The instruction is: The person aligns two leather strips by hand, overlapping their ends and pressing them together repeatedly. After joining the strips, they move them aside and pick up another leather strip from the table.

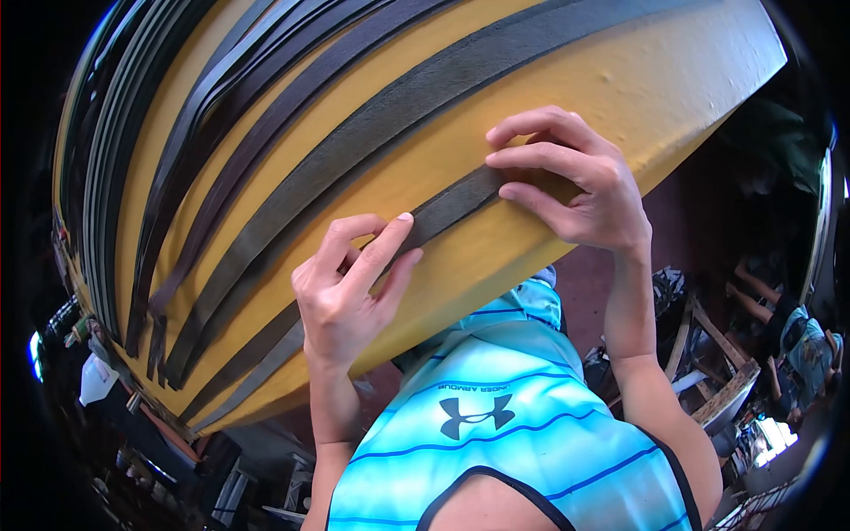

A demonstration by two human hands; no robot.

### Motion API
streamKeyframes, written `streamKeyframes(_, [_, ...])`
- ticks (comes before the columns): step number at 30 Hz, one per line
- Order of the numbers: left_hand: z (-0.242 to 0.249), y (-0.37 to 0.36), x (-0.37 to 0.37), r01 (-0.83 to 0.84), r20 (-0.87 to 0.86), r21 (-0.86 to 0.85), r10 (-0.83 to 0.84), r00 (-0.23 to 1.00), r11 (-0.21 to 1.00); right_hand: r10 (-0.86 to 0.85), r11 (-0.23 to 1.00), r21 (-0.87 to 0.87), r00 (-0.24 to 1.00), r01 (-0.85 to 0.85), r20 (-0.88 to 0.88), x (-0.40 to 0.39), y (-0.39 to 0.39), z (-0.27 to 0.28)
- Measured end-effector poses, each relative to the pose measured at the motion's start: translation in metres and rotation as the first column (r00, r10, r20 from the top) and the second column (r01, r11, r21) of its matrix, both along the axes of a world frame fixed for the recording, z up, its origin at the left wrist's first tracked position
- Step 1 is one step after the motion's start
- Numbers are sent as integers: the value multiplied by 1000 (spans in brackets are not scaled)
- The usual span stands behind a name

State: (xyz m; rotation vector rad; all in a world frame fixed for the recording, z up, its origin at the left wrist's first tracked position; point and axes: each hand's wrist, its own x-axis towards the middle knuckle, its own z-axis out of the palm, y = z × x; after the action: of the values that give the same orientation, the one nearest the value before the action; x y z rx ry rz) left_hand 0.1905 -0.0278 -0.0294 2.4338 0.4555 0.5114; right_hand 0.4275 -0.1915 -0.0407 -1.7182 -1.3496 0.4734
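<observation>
A dark, leather-like strip lies along the near side of a yellow tabletop. My left hand is closed on its middle part, with the index fingertip and thumb at opposite edges. At the strip's right end, my right hand pinches it between thumb and fingers. The strip's lower part runs out to the left from under my left hand. Just beyond my hands lies a wider dark strip, curving across the yellow surface.
Several more dark strips lie bunched on the table's left and far side. A wooden frame stands on the floor at the right. Farther right is another person. A white plastic container is at the left edge.
</observation>
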Motion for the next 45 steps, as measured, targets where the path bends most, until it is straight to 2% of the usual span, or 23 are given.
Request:
streamKeyframes(7, [2, 0, 1, 9, 2, 8, -9, 1000, 1000, -22, 999, 33, 997, 19, 74, -8, -2, 1])
streamKeyframes(16, [5, 0, 2, 29, -30, 6, -28, 999, 1000, -155, 987, 80, 964, 141, 215, -26, -11, -2])
streamKeyframes(18, [4, 0, 3, 24, -22, 4, -23, 999, 1000, -193, 979, 132, 903, 153, 383, -29, -14, -4])
streamKeyframes(19, [3, -1, 4, 15, -11, 15, -14, 1000, 1000, -190, 980, 131, 904, 150, 383, -34, -16, -2])
streamKeyframes(21, [3, -2, 3, 3, 1, 26, -3, 1000, 1000, -209, 977, 53, 885, 205, 416, -48, -19, 3])
streamKeyframes(25, [6, 0, 2, 15, -50, -6, -15, 999, 1000, -112, 986, -71, 907, 153, 406, -71, -26, 1])
streamKeyframes(28, [6, 0, 2, 11, -50, -15, -12, 999, 1000, -101, 978, -125, 908, 165, 406, -80, -23, 0])
streamKeyframes(34, [4, 0, 1, 1, -38, -33, -2, 999, 999, -30, 975, -178, 879, 129, 476, -83, -22, 1])
streamKeyframes(38, [4, 1, 1, 6, -46, -46, -8, 999, 999, -33, 974, -186, 895, 129, 446, -89, -21, -4])
streamKeyframes(45, [4, 2, 2, 7, -48, -57, -10, 999, 998, 2, 949, -277, 872, 153, 490, -92, -20, -2])
